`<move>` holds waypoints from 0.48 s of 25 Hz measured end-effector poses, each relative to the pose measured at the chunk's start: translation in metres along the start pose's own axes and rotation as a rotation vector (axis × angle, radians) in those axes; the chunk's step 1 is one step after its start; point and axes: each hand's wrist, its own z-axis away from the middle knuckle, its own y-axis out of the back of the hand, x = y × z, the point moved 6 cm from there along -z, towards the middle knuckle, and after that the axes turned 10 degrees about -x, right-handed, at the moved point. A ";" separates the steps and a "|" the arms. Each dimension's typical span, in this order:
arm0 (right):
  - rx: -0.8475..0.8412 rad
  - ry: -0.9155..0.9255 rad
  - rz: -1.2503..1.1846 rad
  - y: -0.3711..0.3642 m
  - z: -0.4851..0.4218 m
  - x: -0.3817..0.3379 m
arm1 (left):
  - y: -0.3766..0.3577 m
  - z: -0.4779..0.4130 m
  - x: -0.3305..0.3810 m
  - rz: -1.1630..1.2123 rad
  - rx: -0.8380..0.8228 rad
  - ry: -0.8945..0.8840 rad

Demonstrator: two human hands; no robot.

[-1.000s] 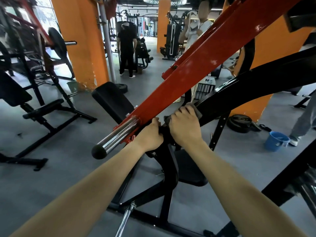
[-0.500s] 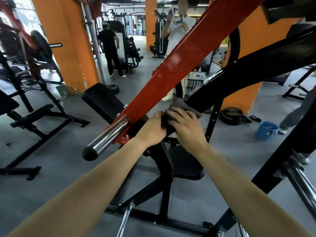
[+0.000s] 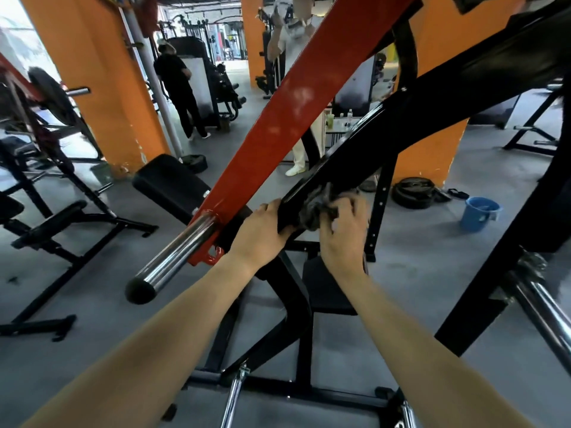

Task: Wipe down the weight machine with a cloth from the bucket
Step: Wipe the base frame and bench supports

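Your left hand (image 3: pixel 262 233) grips the lower end of the black steel beam (image 3: pixel 401 131) that slopes up to the right. The fingers are curled together over its far edge, so their tips are hidden, and the palm lies against the near face. Just beside it, your right hand (image 3: pixel 343 233) clamps a crumpled grey cloth (image 3: pixel 315 208) against the same beam. Its fingers (image 3: pixel 349 205) are bent and slightly apart, hooked into the folds, with the cloth bunched between them and the metal. That hand is blurred, so you cannot tell where the thumb lies. The two hands are close but not touching, and the cloth shows between them.

The red painted steel lever arm (image 3: pixel 293 118) crosses in front of the beam to the left. It ends in a round chrome sleeve with a black end cap (image 3: pixel 176 254) that points down towards you. A black padded rest (image 3: pixel 173 183) sits behind that sleeve. The blue plastic bucket (image 3: pixel 479 213) stands on the grey floor well apart, to the right. Near it, a stack of black weight plates (image 3: pixel 414 191) lies at the foot of an orange pillar (image 3: pixel 432 156).
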 end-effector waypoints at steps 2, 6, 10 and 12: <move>0.031 -0.149 -0.404 0.004 -0.001 0.002 | 0.008 -0.003 -0.002 -0.012 0.010 0.007; 0.165 -0.485 -0.866 -0.008 -0.008 0.027 | 0.017 -0.006 -0.003 0.024 0.045 0.026; 0.024 -0.732 -1.344 -0.049 -0.024 0.049 | 0.012 -0.009 -0.008 0.018 0.059 0.035; -0.063 -0.837 -1.465 -0.076 -0.014 0.046 | 0.013 -0.010 -0.009 0.024 0.070 0.026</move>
